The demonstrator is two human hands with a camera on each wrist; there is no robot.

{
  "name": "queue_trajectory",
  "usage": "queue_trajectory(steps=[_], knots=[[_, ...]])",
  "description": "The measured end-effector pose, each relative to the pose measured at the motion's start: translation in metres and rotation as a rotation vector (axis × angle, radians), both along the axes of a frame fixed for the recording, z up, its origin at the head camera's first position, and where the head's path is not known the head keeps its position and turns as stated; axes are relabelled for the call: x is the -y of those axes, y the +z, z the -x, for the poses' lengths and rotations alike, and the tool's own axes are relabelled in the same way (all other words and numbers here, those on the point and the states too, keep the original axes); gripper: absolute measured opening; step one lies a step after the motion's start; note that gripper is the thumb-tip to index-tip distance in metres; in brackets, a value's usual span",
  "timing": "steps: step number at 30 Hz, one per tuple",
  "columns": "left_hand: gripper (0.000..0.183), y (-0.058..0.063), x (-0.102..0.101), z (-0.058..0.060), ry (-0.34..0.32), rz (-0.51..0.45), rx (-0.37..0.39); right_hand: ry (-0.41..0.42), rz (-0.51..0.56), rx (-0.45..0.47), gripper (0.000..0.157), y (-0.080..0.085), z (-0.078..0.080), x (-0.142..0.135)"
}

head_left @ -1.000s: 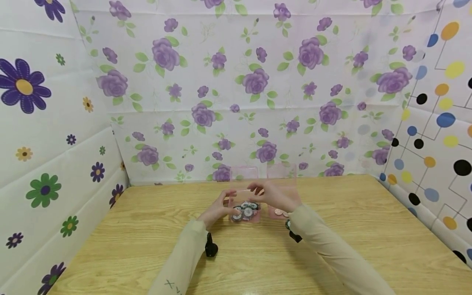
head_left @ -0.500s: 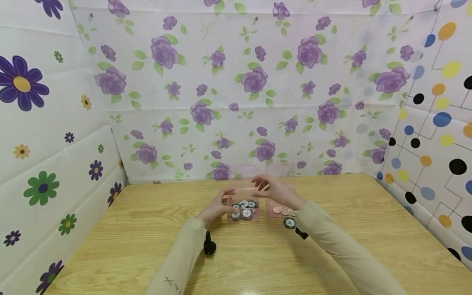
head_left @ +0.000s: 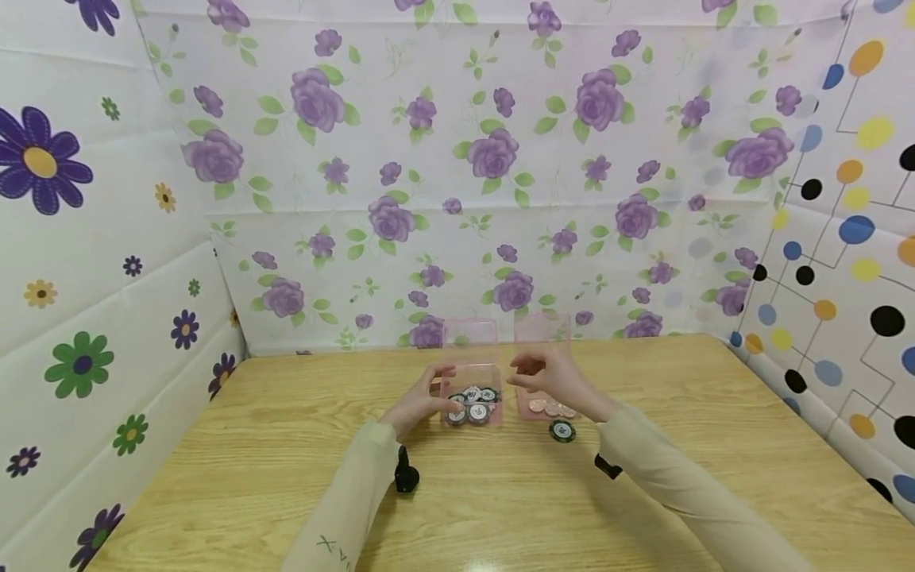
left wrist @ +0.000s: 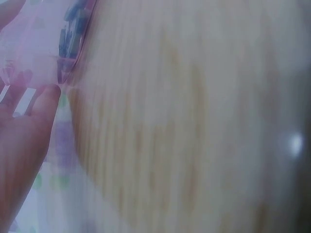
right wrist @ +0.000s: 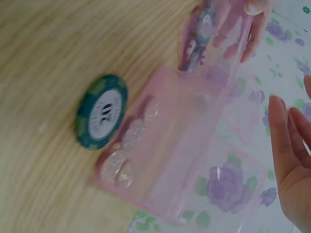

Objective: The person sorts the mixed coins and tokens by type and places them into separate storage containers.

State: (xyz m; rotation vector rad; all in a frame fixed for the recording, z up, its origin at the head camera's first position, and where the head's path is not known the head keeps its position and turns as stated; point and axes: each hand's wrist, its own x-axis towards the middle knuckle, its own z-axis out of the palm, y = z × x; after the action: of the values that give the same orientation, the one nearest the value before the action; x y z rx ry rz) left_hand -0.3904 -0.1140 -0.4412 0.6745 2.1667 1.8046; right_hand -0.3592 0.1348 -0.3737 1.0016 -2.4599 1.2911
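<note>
My left hand [head_left: 418, 407] grips the left side of a clear pink box [head_left: 472, 372]; its thumb is at the front and its fingers are farther back. Inside lie several poker chips [head_left: 478, 414] with white centres. In the left wrist view, fingertips [left wrist: 47, 92] meet the box's wall. A second pink box [right wrist: 170, 145] stands to the right, with several coins [right wrist: 132, 133] along its front side. Above it hovers my right hand [head_left: 561, 377], fingers loosely bent and nothing between them. A green poker chip [right wrist: 102, 111] lies flat on the table before this box.
Both boxes have raised see-through lids, the left lid [head_left: 469, 332] and the right lid [head_left: 542, 327], near the flowered back cloth [head_left: 443, 159]. The wood-grain table [head_left: 314, 413] is bounded by patterned cloths left and right. Black devices hang at both wrists.
My right hand has moved right, from beside the left box to above the right one. Its sleeve now leaves the green poker chip and the coins uncovered. My left hand stays put.
</note>
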Motion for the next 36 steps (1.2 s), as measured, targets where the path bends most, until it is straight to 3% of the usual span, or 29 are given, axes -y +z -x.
queue_trajectory(steps=[6,15,26,32,36], knots=[[0.067,-0.001,-0.001,0.001,0.001,0.007,0.000,0.054,-0.029,0.046,0.025,-0.011,-0.005,-0.021],[0.066,-0.002,-0.001,0.002,0.010,0.024,0.007,-0.001,-0.090,0.138,0.027,-0.024,-0.015,-0.045],[0.067,-0.003,0.000,0.002,0.021,0.054,-0.013,0.028,-0.186,0.086,0.019,-0.035,-0.025,-0.066],[0.066,-0.003,0.000,0.001,0.016,0.054,-0.010,0.030,-0.219,0.111,0.020,-0.041,-0.031,-0.074],[0.066,-0.003,0.000,0.002,0.011,0.051,-0.008,0.036,-0.258,0.059,0.020,-0.045,-0.032,-0.077]])
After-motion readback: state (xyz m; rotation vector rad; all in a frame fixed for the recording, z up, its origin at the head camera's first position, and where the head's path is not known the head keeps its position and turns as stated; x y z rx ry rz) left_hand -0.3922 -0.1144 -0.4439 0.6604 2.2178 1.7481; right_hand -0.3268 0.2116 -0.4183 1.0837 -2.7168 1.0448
